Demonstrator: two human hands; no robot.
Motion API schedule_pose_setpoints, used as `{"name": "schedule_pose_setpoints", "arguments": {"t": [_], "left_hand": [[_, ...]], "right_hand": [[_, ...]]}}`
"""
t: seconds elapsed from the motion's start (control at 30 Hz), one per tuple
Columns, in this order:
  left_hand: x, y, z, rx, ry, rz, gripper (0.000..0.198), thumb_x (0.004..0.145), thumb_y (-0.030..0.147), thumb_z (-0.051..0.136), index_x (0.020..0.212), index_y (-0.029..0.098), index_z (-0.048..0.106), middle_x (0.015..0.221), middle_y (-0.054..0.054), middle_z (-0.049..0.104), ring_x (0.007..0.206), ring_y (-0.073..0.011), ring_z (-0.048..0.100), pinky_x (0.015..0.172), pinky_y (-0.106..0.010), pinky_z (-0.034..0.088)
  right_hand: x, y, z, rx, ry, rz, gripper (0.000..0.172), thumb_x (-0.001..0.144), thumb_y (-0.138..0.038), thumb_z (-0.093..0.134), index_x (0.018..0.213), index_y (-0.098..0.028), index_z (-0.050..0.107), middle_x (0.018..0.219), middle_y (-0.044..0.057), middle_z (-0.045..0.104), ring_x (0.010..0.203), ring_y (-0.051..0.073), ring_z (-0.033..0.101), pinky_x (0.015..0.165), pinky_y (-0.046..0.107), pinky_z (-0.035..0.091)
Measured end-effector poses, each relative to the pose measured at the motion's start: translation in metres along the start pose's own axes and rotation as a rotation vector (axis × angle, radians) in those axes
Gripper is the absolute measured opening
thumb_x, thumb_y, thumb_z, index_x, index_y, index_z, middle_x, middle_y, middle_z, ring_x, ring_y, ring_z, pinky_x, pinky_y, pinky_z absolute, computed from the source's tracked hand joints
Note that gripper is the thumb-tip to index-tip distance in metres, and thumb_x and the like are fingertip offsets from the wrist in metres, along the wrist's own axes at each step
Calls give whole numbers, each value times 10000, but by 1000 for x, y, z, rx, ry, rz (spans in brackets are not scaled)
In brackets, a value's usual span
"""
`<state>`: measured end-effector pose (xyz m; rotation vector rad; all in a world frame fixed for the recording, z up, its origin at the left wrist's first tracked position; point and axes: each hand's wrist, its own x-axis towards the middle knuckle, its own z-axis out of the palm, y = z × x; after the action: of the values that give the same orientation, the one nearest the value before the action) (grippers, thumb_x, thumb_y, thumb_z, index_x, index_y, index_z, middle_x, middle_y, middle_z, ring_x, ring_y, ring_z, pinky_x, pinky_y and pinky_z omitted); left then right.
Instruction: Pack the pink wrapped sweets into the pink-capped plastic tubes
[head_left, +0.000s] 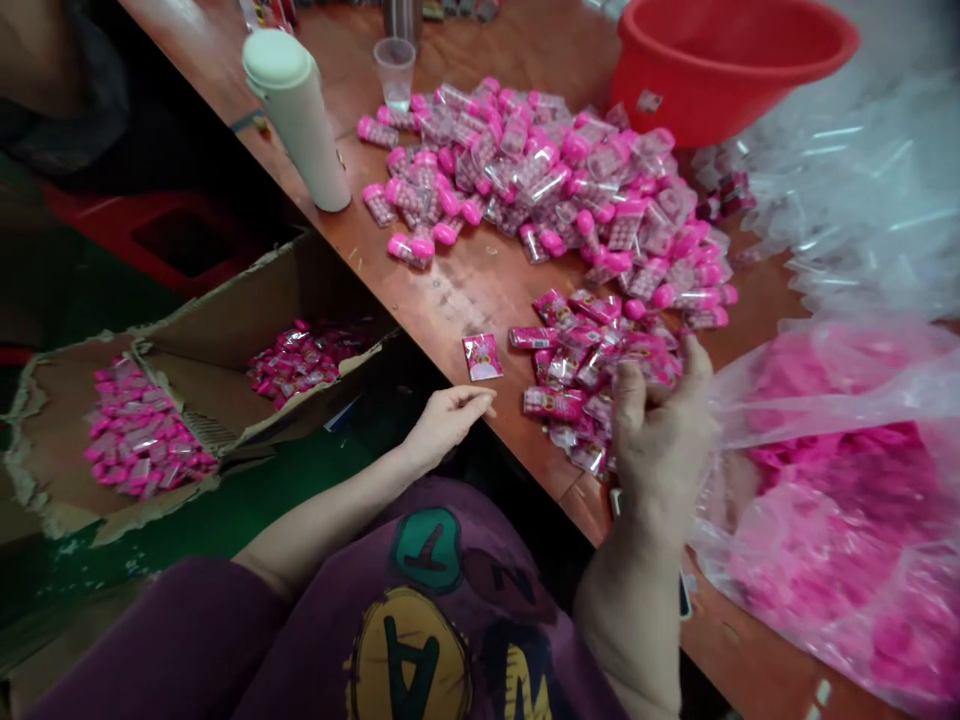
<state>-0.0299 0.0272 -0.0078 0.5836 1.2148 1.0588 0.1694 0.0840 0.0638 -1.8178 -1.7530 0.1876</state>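
Note:
My left hand (454, 425) is at the table's front edge, thumb and fingers pinched together; whatever they may hold does not show. Just beyond its fingertips a flat pink printed sachet (482, 357) lies on the wood. My right hand (664, 430), slightly blurred, reaches over a small heap of pink wrapped packs (574, 360), with thumb and fingers apart and packs visible between them. Behind that heap spreads a large pile of small clear bottles with pink caps (540, 170), filled with pale pink beads or candies.
Left below the table, a torn cardboard box (247, 280) holds pink packs in two compartments. On the table (427, 310) stand a white flask (300, 120), a plastic cup (395, 75) and a red basin (720, 70). Clear bags with pink pieces (847, 530) lie right.

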Motion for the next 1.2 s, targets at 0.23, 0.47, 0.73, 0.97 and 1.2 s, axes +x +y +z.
{"name": "schedule_pose_setpoints", "arguments": {"t": [0.23, 0.47, 0.73, 0.97, 1.2], "left_hand": [[23, -12, -11, 295, 77, 205, 267, 954, 275, 593, 1155, 187, 744, 743, -22, 715, 680, -172, 649, 713, -287, 512], [24, 5, -12, 939, 43, 107, 175, 873, 195, 618, 967, 183, 766, 900, -158, 791, 837, -328, 757, 729, -378, 522], [21, 10, -12, 1417, -9, 290, 424, 1049, 223, 372, 1310, 162, 700, 877, -166, 769, 772, -303, 754, 638, -348, 440], [19, -3, -12, 1384, 86, 408, 408, 1064, 253, 386, 1303, 191, 710, 914, -170, 756, 803, -269, 732, 675, -309, 410], [23, 0, -8, 1423, 109, 399, 464, 1041, 286, 476, 1474, 162, 587, 808, -159, 736, 841, -304, 739, 751, -331, 464]], "right_hand": [[58, -112, 140, 150, -353, -491, 310, 1034, -277, 453, 1180, -184, 710, 1099, 139, 744, 964, 258, 668, 847, 381, 523], [88, -181, 227, -97, -430, -644, 321, 1012, -292, 555, 1194, -53, 670, 1292, 260, 598, 1240, 384, 495, 1034, 576, 416], [70, -113, 181, -205, -502, -675, 355, 1076, -277, 367, 1110, -106, 676, 1278, 198, 608, 1261, 358, 504, 1067, 590, 374], [61, -32, 132, 360, -224, -261, 552, 1067, -611, 270, 1197, -178, 586, 1022, 94, 676, 1048, 261, 683, 904, 477, 532], [-25, -11, 83, 1068, -354, 305, 390, 928, -658, 590, 990, -283, 504, 715, -44, 603, 565, 135, 628, 502, 277, 508]]}}
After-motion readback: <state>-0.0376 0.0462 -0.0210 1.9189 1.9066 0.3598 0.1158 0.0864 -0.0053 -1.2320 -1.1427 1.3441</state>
